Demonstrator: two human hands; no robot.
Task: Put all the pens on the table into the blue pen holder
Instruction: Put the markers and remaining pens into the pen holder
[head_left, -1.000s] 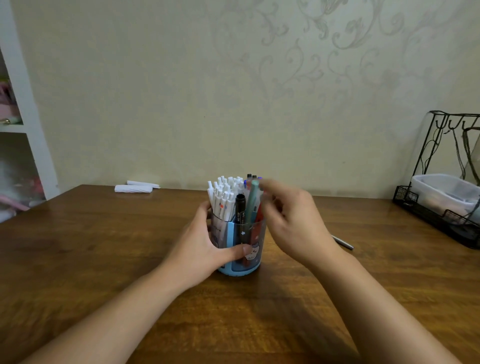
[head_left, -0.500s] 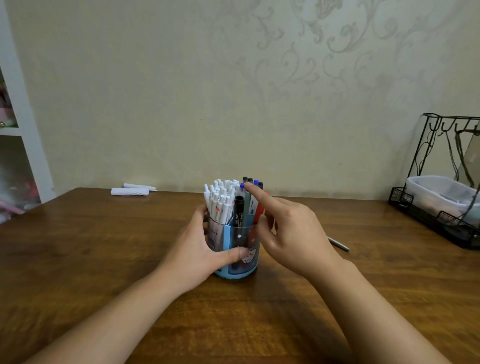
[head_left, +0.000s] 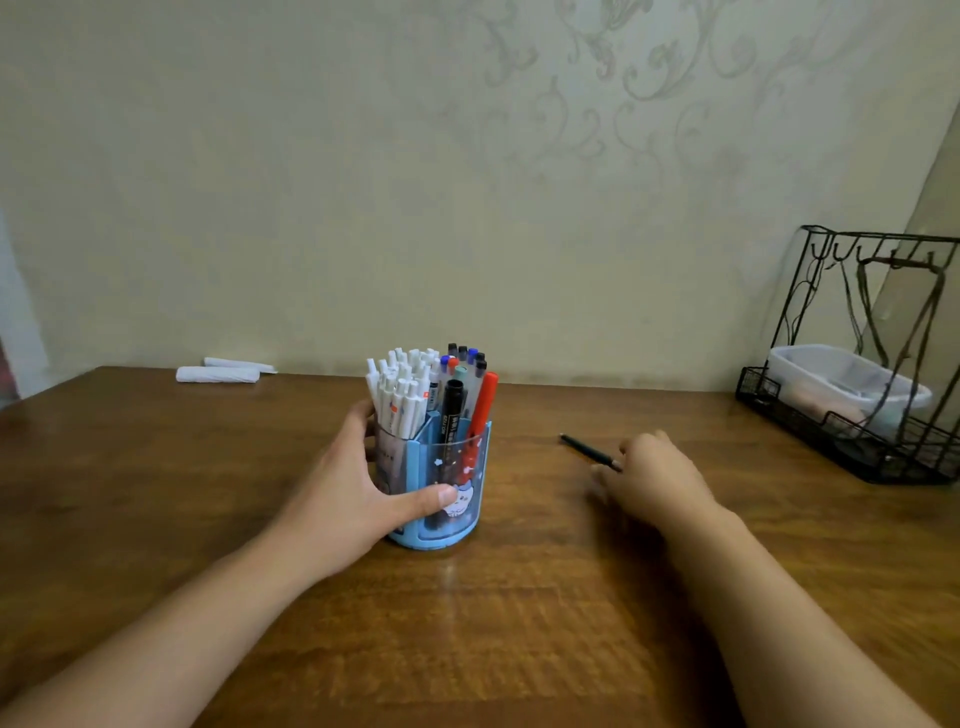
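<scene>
Left hand was wrapped round the blue pen holder, grip closed on it | right hand was laid on a dark pen on the surface; grip could not be judged | wire rack was seen far right.

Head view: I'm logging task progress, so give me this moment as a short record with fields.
holder: blue pen holder upright on the wooden table, packed with white, black, blue and red pens
left hand: left hand grips the holder's side
right hand: right hand at the near end of the loose pen; grip blurred
left to do: one dark pen lying on the table
</scene>
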